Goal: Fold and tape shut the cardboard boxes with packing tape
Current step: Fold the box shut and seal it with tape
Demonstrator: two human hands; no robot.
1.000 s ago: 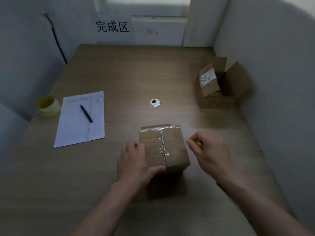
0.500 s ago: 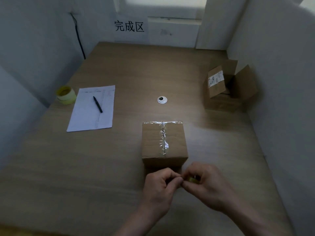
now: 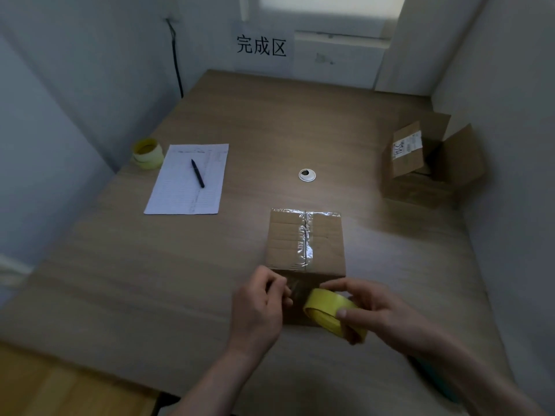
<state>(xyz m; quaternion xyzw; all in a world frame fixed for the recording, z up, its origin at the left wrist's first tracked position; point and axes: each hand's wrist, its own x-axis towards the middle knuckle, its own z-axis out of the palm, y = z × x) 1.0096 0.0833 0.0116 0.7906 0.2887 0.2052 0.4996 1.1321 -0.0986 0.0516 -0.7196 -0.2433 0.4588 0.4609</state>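
cardboard boxes 2 point(image 3: 304, 240) point(image 3: 426, 163) | tape rolls 2 point(image 3: 329, 310) point(image 3: 147, 153) | pen 1 point(image 3: 198, 173) | paper sheet 1 point(image 3: 187, 181) | hands 2 point(image 3: 259, 307) point(image 3: 378, 310)

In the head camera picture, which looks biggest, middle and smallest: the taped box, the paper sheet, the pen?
1. Taped box, though it sits nearer the camera, which may help it look bigger.
2. Paper sheet, not far behind in the space it fills.
3. Pen, clearly smallest, lying on the sheet.

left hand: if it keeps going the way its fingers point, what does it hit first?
Likely the near side of the taped box: the left hand pinches the tape end just before it, fingers aimed up-right. The tape roll sits rightward; depth is unclear.
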